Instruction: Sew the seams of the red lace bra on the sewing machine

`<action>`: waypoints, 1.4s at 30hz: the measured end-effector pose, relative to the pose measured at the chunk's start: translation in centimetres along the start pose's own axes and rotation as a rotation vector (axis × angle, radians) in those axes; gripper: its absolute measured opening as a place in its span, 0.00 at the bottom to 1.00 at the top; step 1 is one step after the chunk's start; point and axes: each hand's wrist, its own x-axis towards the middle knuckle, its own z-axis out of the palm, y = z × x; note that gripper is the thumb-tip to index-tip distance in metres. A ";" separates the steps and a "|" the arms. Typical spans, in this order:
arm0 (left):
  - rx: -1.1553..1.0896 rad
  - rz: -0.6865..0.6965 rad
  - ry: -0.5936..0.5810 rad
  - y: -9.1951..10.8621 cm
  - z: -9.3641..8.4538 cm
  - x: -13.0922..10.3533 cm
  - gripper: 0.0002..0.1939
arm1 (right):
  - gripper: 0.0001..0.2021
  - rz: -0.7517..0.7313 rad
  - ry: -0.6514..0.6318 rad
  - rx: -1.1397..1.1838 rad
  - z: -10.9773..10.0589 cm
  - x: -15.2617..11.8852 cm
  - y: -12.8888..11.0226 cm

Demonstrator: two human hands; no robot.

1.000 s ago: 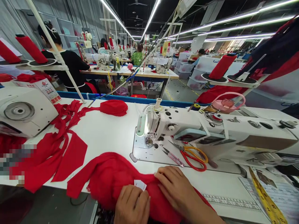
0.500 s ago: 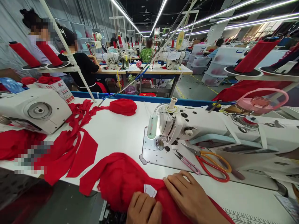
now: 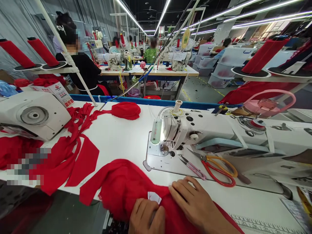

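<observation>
Red fabric (image 3: 122,188) lies gathered over the front edge of the white table. A small white label (image 3: 154,197) shows on it between my hands. My left hand (image 3: 147,216) is closed on the cloth just below the label, its fingers curled. To the right of the label, my right hand (image 3: 191,203) grips the same cloth with bent fingers, the fingertips at its upper edge. Both thumbs are partly hidden. Beyond my hands stands a white sewing machine (image 3: 177,126), with its needle plate (image 3: 154,149) bare of cloth.
Orange-and-red-handled scissors (image 3: 219,169) and pink thread snips (image 3: 193,167) lie beside the machine. Red cut pieces (image 3: 84,159) and a red bundle (image 3: 126,110) are on the left. Another machine (image 3: 34,113) stands there. Thread cones (image 3: 265,55) rise behind. A co-worker (image 3: 80,68) sits ahead.
The whole view has shifted slightly, so the table and machine appear a little further left. Both hands keep their hold on the red fabric. The co-worker in black sits more upright.
</observation>
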 end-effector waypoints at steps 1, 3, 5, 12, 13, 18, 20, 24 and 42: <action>-0.002 0.002 0.000 0.0 -0.1 0.0 0.10 | 0.19 -0.002 -0.002 0.004 -0.2 0.0 0.0; -0.011 0.001 0.001 0.0 -0.3 0.1 0.10 | 0.18 -0.001 -0.018 0.020 -0.7 0.0 0.1; -0.031 -0.012 0.005 0.0 -0.4 0.1 0.09 | 0.18 -0.003 -0.046 0.028 -1.1 -0.1 0.1; 0.015 -0.035 -0.011 0.1 -0.2 -0.7 0.14 | 0.20 -0.123 -0.130 -0.002 -1.7 -1.0 0.2; 0.031 -0.032 -0.026 0.1 -0.1 -0.8 0.13 | 0.20 -0.123 -0.140 0.005 -1.8 -1.0 0.3; 0.061 -0.003 -0.080 0.1 -0.4 -0.9 0.11 | 0.20 -0.054 -0.145 0.065 -1.9 -0.7 0.5; 0.065 0.000 -0.085 0.0 -0.4 -0.9 0.11 | 0.20 -0.044 -0.134 0.074 -1.8 -0.7 0.5; 0.062 -0.001 -0.089 0.0 -0.5 -0.6 0.11 | 0.19 -0.036 -0.133 0.065 -1.6 -0.8 0.4; -0.197 -0.107 -0.279 -2.8 -3.3 5.3 0.13 | 0.13 0.268 -0.325 0.232 -2.1 0.1 0.7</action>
